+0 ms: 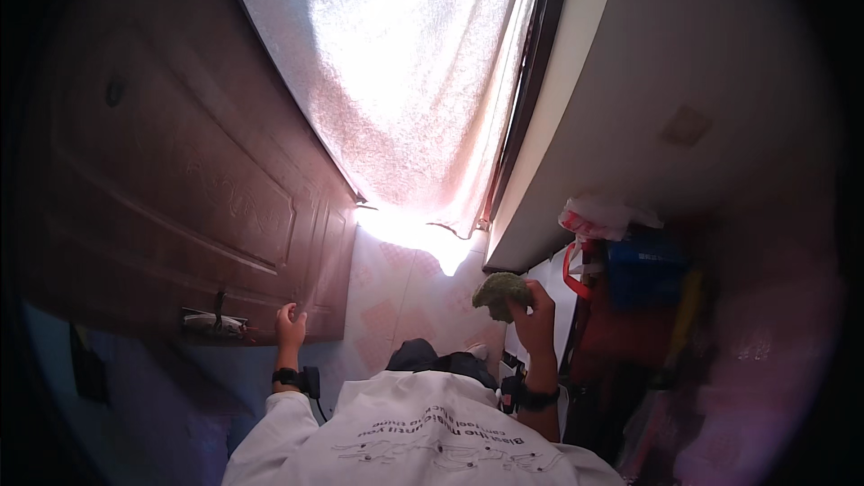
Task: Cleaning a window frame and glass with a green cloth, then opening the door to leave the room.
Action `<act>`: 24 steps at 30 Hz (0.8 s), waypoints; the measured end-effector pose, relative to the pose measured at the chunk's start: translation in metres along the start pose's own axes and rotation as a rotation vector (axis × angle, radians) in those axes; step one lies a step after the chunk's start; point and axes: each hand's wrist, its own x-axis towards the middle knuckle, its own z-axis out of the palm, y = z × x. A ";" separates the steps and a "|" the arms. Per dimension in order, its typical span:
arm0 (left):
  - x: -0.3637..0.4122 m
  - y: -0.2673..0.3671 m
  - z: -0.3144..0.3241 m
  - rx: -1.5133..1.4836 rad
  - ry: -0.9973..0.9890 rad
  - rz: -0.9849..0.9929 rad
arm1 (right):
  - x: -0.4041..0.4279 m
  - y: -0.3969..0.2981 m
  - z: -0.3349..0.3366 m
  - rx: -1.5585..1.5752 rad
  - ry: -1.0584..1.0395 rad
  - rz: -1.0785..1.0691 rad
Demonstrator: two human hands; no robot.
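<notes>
My right hand [535, 314] grips a dark green, fuzzy cloth or pad [501, 296] in front of me, right of centre. My left hand [291, 325] is beside the lower edge of a brown panelled door [236, 182], its fingers partly curled and nothing seen in them; whether it touches the door I cannot tell. A metal lock and handle plate [214, 323] sits on the door's edge, to the left of that hand. Straight ahead, a thin light curtain [412, 81] hangs across a brightly lit doorway.
Pinkish patterned floor tiles [385, 310] lie below. At the right stand a white wall [648, 81], a plastic bag [597, 218] and a blue bag [644, 263] above dim red items. The dark door frame [533, 81] runs along the curtain's right side.
</notes>
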 end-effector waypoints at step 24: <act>0.237 0.415 0.103 -0.181 -0.376 0.984 | 0.199 -0.049 0.114 -0.208 0.018 -0.088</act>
